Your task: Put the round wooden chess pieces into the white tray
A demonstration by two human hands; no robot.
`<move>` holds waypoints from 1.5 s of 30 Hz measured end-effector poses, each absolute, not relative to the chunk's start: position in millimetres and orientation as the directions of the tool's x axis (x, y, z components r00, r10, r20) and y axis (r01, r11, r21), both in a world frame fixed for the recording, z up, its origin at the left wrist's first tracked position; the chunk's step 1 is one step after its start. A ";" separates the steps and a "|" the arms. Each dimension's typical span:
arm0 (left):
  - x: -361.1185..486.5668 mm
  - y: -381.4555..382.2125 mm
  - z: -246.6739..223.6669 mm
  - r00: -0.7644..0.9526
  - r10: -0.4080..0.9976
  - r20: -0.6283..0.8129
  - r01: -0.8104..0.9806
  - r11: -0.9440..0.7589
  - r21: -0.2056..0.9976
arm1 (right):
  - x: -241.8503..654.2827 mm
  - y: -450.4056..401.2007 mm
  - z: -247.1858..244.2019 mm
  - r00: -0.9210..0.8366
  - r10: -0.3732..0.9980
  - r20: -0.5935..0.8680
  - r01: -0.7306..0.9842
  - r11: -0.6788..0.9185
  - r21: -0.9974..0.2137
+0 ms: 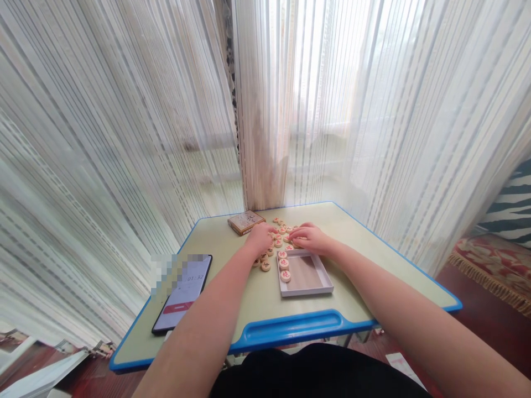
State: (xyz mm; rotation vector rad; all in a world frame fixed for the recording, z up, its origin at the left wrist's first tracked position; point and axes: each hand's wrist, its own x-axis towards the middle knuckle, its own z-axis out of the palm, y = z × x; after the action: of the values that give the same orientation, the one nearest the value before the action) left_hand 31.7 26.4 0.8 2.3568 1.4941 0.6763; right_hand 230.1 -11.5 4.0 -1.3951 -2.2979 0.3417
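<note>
Clock directions are taken from the open tray (317,283), with 12 o'clock pointing away from the person and 6 o'clock toward the body. The left hand (260,237) is between 10 and 11 o'clock, its fingers reaching in among the loose pieces (278,243). They partly hide its grip, so I cannot tell whether it is clenched on a piece or released. The right hand (312,239) lies around 12 o'clock, just beyond the tray's far edge, with its fingers extended over the pieces at that end; whether its grip has one between the fingertips cannot be told either.

The loose pieces are round, pale discs with red or black characters. They are scattered on the desk (226,260) from about 9 o'clock round to 12, between and partly under the hands. One black-marked disc (265,266) lies at 9 to 10 o'clock, just outside the tray. Inside the tray, three red-marked discs (284,264) stand in a row along its left wall, characters up.

A patterned box (246,222) sits between 10 and 11 o'clock, beyond the left hand. A phone (182,298) lies between 8 and 9 o'clock, its screen lit and partly pixelated. At 6 o'clock is the blue groove (292,328) in the desk's near edge. Sheer striped curtains (332,110) hang beyond the desk at 12 o'clock.
</note>
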 end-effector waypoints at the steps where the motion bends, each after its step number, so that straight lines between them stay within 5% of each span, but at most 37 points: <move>1: 30.5 26.8 0.9 0.324 0.916 0.235 0.788 -0.399 0.468 | 230.5 -11.3 4.1 -0.395 0.886 0.242 0.783 0.462 -0.416; 9: 22.0 26.7 4.9 0.197 0.966 0.166 0.842 -0.254 0.476 | 230.9 -9.7 7.2 -0.508 0.840 0.192 0.718 0.536 -0.444; 19: 25.5 29.3 -0.7 0.301 0.928 0.220 0.862 -0.363 0.352 | 226.4 -16.5 10.6 -0.514 0.846 0.141 0.766 0.527 -0.367; 31: 30.5 23.6 -0.3 0.407 0.857 0.316 0.814 -0.497 0.299 | 225.9 -6.7 1.2 -0.363 0.820 0.443 0.756 0.537 -0.375; 45: 29.8 26.4 -4.1 0.416 0.837 0.355 0.816 -0.516 0.260 | 227.3 -8.5 1.0 -0.364 0.891 0.270 0.754 0.452 -0.476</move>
State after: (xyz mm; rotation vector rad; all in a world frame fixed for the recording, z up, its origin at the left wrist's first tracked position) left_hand 29.8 26.4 -4.1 2.6044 1.5214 0.6954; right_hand 227.3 -8.5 1.0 -1.3748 -2.2170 0.3731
